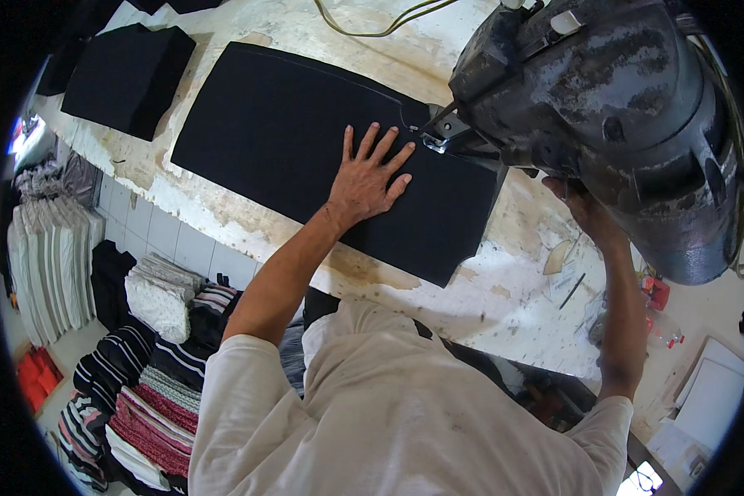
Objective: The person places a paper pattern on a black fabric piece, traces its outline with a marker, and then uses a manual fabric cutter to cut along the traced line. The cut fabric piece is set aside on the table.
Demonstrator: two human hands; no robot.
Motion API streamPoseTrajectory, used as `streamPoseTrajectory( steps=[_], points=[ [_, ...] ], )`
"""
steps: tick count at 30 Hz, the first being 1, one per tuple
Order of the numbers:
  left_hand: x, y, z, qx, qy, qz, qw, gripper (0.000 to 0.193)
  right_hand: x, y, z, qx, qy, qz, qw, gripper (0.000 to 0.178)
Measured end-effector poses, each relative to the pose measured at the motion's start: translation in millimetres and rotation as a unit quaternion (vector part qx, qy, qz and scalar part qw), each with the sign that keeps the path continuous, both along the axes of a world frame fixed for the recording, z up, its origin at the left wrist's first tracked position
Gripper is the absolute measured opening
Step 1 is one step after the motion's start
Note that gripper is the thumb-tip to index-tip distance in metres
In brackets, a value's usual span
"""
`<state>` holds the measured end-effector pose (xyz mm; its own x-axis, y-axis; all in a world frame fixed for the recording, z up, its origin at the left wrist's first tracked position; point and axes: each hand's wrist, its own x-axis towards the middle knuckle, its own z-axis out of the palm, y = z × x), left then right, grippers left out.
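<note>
Peeling paint mottles the pale worktable (521, 322) we lean over. Our two hands are apart: the left hand (368, 178) lies flat with fingers spread on one large black panel (281, 132), gripping nothing; the right hand (583, 213) reaches beneath one bulky, scuffed grey machine (595, 99), partly hidden, and we cannot tell whether it is closed on anything.

That panel lies flat across the table before us, its right part by the machine's metal foot (438, 144). It looks like cloth, so we judge it soft, limp, fairly light and hardly fragile, though apt to shift or crease; a flat palm steadies it, and opposite edges suit lifting. Its layers we cannot count.

One thin dark stick (572, 291) lies near our right forearm. Farther off, we count one whole black block (124, 83) and, down on the left, two white piles: one tall (54, 273), one smaller (159, 302).
</note>
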<state>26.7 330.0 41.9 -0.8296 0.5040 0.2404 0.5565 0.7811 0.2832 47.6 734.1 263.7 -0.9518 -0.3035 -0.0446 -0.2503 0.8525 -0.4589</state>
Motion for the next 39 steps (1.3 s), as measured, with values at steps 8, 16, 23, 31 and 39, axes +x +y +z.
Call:
streamPoseTrajectory(
  steps=[8, 16, 23, 31, 39],
  points=[
    [0, -1, 0, 0.010, 0.007, 0.006, 1.000, 0.058, 8, -11, -17, -0.134, -0.089, -0.077, 0.984, 0.036],
    [-1, -1, 0, -0.005, -0.017, 0.003, 1.000, 0.059, 8, 15, -38, -0.044, -0.032, -0.024, 0.998, 0.029],
    [-2, -1, 0, 0.000, -0.023, 0.006, 1.000, 0.058, 2, -11, -30, -0.154, -0.081, -0.121, 0.977, 0.033],
    [-9, -10, 3, 0.018, -0.061, -0.016, 0.998, 0.056, -2, -16, -34, -0.197, -0.121, -0.081, 0.970, 0.050],
    [-40, -41, 4, -0.046, -0.045, -0.023, 0.998, 0.056, 1, 0, -55, -0.346, -0.183, -0.120, 0.913, 0.057]
  ],
)
